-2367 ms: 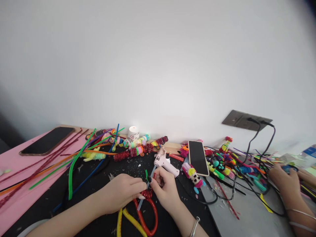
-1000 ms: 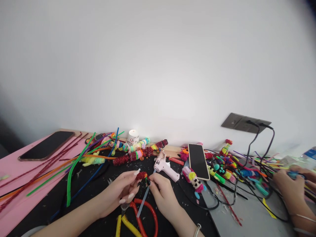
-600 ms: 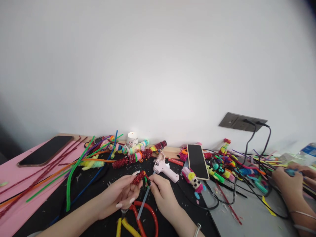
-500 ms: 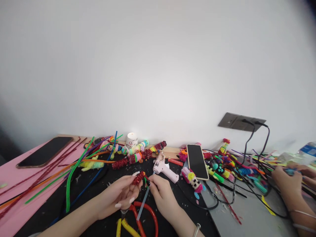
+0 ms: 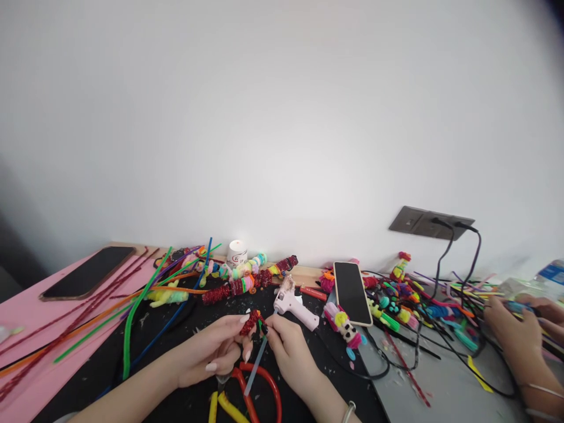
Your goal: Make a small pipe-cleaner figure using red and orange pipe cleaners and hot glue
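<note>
Between my hands is a small red glittery pipe-cleaner figure [image 5: 250, 323] with green and dark bits at its right end. My left hand [image 5: 220, 346] pinches its red body between thumb and fingers. At the green end, the fingertips of my right hand [image 5: 288, 346] are closed; exactly what they grip is partly hidden. Just beyond my right hand lies a white glue gun [image 5: 296, 306], with a translucent glue stick [image 5: 256, 365] running out toward me. Below my hands are red-handled pliers [image 5: 271, 382] and a yellow-handled tool [image 5: 229, 405].
Loose pipe cleaners [image 5: 132, 329] and a dark phone [image 5: 90, 271] lie left on pink card. A paper cup [image 5: 237, 252] stands by the wall. Rightward are a second phone [image 5: 352, 294], finished figures [image 5: 343, 329], black cables [image 5: 471, 258] and another person's hands [image 5: 513, 326].
The view has shifted slightly. The red figure has turned a little between my fingers, and both hands keep nearly the same place.
</note>
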`<state>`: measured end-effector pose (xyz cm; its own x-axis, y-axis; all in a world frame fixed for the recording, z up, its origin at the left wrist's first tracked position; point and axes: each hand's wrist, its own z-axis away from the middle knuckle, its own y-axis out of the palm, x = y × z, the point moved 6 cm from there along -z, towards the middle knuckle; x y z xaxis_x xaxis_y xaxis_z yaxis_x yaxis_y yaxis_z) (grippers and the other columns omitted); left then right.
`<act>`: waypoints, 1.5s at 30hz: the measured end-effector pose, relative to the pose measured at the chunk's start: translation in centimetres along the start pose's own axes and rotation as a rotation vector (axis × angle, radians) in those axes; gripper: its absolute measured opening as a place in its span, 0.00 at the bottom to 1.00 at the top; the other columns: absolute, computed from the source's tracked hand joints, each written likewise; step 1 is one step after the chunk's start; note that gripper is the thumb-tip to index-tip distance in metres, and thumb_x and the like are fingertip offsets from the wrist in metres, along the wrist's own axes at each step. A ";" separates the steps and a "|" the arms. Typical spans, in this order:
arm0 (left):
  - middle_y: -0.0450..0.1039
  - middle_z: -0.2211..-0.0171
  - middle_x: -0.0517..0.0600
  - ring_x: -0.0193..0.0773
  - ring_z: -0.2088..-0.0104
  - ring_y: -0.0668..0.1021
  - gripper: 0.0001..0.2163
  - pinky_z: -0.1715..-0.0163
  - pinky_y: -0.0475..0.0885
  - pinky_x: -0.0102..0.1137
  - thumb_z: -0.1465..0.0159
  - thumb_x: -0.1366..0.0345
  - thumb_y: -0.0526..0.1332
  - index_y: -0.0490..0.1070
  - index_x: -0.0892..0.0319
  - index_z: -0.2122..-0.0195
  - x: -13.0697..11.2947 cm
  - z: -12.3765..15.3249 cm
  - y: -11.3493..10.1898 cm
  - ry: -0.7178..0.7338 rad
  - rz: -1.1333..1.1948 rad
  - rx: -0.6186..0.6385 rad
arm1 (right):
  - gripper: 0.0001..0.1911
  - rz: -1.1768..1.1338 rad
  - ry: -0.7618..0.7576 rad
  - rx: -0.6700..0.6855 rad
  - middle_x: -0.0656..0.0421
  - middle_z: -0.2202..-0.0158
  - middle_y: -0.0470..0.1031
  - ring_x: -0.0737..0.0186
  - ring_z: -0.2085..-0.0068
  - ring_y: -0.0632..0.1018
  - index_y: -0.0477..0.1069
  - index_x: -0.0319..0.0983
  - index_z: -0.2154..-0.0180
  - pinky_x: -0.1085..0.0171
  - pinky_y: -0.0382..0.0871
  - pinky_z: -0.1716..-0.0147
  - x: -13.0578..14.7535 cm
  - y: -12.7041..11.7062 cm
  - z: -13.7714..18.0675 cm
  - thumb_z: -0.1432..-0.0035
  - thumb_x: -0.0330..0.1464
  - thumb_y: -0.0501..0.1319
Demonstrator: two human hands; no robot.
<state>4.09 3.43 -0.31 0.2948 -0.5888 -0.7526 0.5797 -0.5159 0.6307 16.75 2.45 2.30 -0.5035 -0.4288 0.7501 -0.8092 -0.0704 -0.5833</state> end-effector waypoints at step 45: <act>0.70 0.73 0.43 0.17 0.86 0.56 0.17 0.86 0.46 0.20 0.42 0.54 0.66 0.67 0.54 0.55 -0.5 -0.6 -0.7 0.036 0.036 -0.132 | 0.11 0.039 0.048 -0.031 0.62 0.73 0.66 0.66 0.72 0.66 0.62 0.40 0.72 0.70 0.58 0.72 -0.7 0.2 0.0 0.39 0.24 0.50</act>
<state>3.99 4.44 -0.51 0.3429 -0.5813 -0.7380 0.6623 -0.4075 0.6287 16.93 2.71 1.69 -0.5479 -0.3873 0.7415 -0.7973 -0.0264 -0.6030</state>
